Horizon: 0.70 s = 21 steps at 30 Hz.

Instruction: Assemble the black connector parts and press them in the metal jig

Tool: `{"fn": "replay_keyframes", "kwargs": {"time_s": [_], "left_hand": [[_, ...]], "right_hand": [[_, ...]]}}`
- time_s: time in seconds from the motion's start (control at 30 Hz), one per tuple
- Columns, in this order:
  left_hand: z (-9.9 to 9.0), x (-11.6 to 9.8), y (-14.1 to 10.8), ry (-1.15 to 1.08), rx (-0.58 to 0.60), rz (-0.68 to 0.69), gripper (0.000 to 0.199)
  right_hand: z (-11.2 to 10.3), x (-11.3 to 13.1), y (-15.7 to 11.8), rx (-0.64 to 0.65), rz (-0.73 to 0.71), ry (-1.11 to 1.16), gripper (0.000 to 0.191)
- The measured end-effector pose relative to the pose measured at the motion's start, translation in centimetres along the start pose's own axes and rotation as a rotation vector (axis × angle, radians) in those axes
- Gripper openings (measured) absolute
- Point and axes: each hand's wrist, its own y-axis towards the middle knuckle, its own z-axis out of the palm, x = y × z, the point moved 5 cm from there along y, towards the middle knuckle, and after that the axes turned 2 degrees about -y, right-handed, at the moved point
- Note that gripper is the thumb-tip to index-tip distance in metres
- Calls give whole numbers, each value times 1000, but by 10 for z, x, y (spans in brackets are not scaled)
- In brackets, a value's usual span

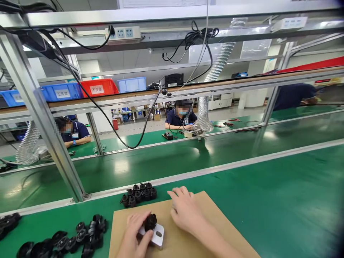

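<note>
Site: a factory assembly workshop. Evidence: long green workbench (pixel 295 186) beneath an aluminium frame (pixel 55 139); mounted power strip (pixel 125 34); flexible foil duct (pixel 220 59); labelled plastic bins (pixel 61 93) on the shelf (pixel 228 82); small black parts (pixel 138 194) grouped in batches; co-workers (pixel 174 118) in similar navy shirts (pixel 80 130) working along a further green bench (pixel 152 139).

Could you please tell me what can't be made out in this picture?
Head view: the left end of the block, hidden by the left hand.
Head view: the bottom of the black part, out of sight behind the left hand and block.
Head view: the palm of the right hand, turned away behind its own back.
Head view: the far-left pieces, cut off by the left edge.
</note>
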Motion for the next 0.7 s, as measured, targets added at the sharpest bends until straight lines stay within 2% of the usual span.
{"fn": "replay_keyframes", "kwargs": {"time_s": [0.13,0.23,0.37,0.47,0.57,0.63,0.7], "left_hand": [[-20,-31,-1,85,-82,383,57],[-31,-39,-8,165,-71,513,62],[-30,-41,-12,130,114,487,63],[-25,-47,-10,103,276,404,57],[-20,-56,-12,95,435,394,46],[-19,-56,-15,96,468,404,41],[-22,-50,-16,75,383,363,39]], "right_hand": [[11,23,13,-231,-209,-15,49],[23,31,25,-246,-290,16,50],[25,27,30,-207,-265,258,39],[19,21,29,-217,-193,357,21],[14,10,28,-230,-112,474,17],[12,2,26,-227,-57,560,20],[10,-4,22,-209,-12,636,27]]}}
